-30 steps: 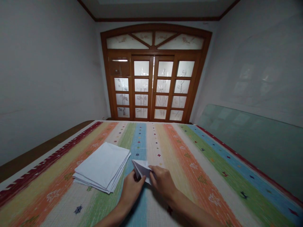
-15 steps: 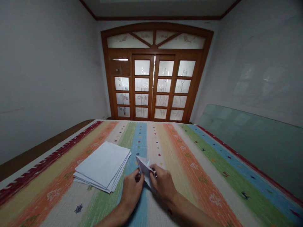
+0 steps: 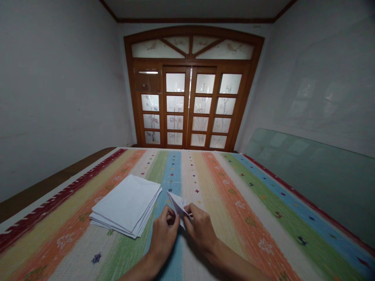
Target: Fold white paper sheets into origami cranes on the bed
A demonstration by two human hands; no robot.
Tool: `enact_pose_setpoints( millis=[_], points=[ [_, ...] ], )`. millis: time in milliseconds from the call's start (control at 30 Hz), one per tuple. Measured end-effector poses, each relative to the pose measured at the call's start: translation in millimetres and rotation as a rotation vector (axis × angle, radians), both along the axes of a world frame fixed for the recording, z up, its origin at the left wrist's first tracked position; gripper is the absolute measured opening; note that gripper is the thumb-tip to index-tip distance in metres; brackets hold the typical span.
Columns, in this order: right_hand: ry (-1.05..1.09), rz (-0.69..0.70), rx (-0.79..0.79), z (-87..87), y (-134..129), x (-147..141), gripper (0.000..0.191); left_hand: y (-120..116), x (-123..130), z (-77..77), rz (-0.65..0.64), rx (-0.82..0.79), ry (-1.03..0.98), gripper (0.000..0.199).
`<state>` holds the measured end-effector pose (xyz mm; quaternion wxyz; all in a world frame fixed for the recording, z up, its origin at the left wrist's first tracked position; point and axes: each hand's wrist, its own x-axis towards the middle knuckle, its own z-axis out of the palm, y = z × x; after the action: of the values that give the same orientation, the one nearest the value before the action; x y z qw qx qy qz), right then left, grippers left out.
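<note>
A small piece of folded white paper [image 3: 176, 205] stands tilted between my hands, its pointed end toward the far side. My left hand [image 3: 164, 236] pinches its near left side, with the fingers curled. My right hand [image 3: 200, 230] grips the right side between thumb and fingers, and part of the fold is hidden behind the fingers. Just left of my left hand, a loose stack of white paper sheets [image 3: 125, 205] lies on the striped woven cover [image 3: 231, 203].
The multicoloured cover spreads across a wide surface, with a brown wooden edge [image 3: 55, 179] along the left. A large greenish glass pane [image 3: 304, 175] leans by the right wall. Wooden doors with frosted panes [image 3: 190, 105] stand beyond the far end.
The folded paper has narrowed and tilted more upright between my hands. My fingers have drawn closer around it. The stack of sheets has not moved.
</note>
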<state>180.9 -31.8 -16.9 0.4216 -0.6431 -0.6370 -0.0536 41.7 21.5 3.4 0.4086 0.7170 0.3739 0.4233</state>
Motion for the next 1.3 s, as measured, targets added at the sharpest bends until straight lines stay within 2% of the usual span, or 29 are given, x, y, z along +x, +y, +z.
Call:
enact_pose_setpoints(
  millis=[133, 400, 667, 767, 933, 1167, 1300],
  points=[
    [0.122, 0.013, 0.002, 6.1, 1, 3, 0.014, 3, 1, 0.1, 0.028, -0.031, -0.017, 0.022],
    [0.243, 0.019, 0.025, 19.1, 2, 8, 0.008, 4, -2, 4.4, 0.035, -0.065, -0.025, 0.011],
    [0.312, -0.096, 0.053, 36.9, 4, 21, 0.004, 12, -8, 7.8, 0.010, -0.112, -0.051, 0.014],
    [0.449, -0.112, 0.065, 41.0, 6, 26, 0.006, 14, -9, 5.6, 0.009, -0.136, -0.073, 0.014],
    [0.840, -0.018, 0.023, 34.9, 13, 29, 0.014, 13, -10, 6.4, 0.006, -0.177, -0.186, 0.016],
    [0.964, 0.123, -0.056, 27.8, 16, 33, 0.023, 23, -12, 10.9, -0.020, -0.344, -0.362, 0.029],
    [0.998, 0.184, -0.085, 21.2, 17, 37, 0.022, 27, -15, 9.5, -0.055, -0.366, -0.399, 0.025]
  ],
)
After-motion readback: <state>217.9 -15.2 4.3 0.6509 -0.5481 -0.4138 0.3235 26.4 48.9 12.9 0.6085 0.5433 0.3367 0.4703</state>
